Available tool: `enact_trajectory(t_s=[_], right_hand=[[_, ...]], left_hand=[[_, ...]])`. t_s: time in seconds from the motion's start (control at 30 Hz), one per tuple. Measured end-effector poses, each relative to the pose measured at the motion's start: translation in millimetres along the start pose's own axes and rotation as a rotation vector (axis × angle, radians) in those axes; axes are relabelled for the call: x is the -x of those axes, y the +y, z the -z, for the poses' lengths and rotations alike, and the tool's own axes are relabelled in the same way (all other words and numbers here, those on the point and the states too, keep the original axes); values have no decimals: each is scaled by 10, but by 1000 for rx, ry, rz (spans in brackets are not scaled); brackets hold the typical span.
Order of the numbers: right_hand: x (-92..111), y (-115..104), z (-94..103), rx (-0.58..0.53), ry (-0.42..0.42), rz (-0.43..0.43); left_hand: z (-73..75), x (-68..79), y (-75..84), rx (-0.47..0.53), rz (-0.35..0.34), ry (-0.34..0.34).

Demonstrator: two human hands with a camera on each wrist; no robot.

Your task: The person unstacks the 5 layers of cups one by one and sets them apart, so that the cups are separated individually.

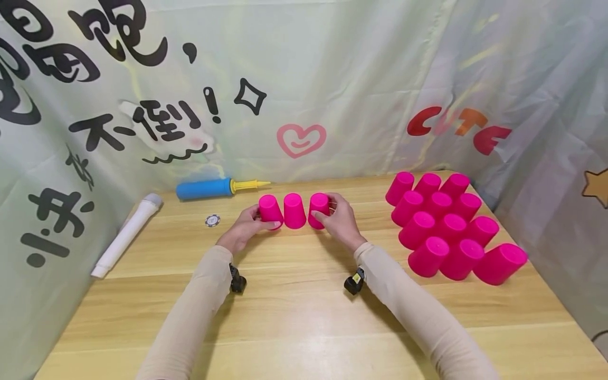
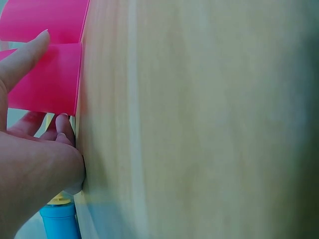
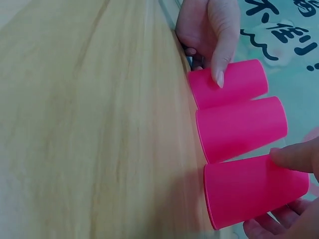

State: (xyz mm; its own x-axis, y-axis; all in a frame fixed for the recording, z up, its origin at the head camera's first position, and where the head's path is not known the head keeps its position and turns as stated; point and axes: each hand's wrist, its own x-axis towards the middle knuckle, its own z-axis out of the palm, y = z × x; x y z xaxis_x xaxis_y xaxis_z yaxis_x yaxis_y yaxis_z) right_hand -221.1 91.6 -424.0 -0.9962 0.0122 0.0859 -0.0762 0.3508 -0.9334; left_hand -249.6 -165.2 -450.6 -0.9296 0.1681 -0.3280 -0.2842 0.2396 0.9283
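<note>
Three pink plastic cups stand upside down in a row near the middle of the table. My left hand (image 1: 243,230) holds the left cup (image 1: 271,209), thumb on its near side and fingers around the outer side. The right cup (image 1: 319,200) is between the thumb and fingers of my right hand (image 1: 343,220). Neither hand touches the middle cup (image 1: 294,211), which stands with narrow gaps on both sides in the head view. In the right wrist view, the three cups' rims sit on the tabletop.
Several more pink cups (image 1: 450,228) stand upside down in rows on the right of the table (image 1: 294,327). At the back left lie a blue hand pump (image 1: 204,189) with a yellow nozzle, a poker chip (image 1: 212,220) and a white tube-shaped object (image 1: 125,236). A printed curtain (image 1: 351,68) hangs behind.
</note>
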Motion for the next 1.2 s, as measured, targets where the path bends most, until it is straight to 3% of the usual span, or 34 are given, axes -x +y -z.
enact_trajectory(t_s=[0.37, 0.73, 0.97, 1.2], right_hand=[[-100, 63, 269, -1, 101, -54], [-266, 201, 601, -30, 293, -138], [-370, 259, 696, 8, 391, -163], [-383, 278, 726, -3, 407, -184]], left_hand=[[6, 11, -3, -2, 14, -3], [-5, 14, -1, 4, 5, -3], [1, 21, 1, 4, 6, -6], [2, 21, 5, 5, 5, -5]])
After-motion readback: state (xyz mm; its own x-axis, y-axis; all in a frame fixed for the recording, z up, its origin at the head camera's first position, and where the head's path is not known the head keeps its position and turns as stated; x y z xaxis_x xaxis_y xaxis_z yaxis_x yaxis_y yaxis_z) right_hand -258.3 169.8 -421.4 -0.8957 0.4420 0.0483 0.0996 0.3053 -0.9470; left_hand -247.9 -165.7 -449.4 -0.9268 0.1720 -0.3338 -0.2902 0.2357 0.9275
